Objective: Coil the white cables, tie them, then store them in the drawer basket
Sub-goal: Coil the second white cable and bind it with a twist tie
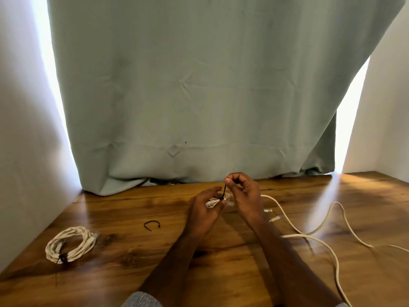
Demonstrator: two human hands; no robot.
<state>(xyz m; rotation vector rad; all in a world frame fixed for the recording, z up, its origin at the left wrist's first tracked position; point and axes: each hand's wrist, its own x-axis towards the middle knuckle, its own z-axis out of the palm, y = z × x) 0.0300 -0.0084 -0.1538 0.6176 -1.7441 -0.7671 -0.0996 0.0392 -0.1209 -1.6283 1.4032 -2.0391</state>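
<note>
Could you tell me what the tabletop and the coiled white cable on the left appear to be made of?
The tabletop looks like varnished wood: brown grain, dark knots, glossy reflections. The coiled white cable seems braided or fabric-sheathed, with a matte twisted texture; this is uncertain at such size.

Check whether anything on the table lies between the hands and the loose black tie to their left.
Nothing visible does. Bare wooden table separates the left hand from the spare black tie; the tied white coil lies further left, beyond it.

A glossy wooden table (pixel 155 251), a matt cloth curtain (pixel 188 96), and braided white cables (pixel 70 243).
</note>
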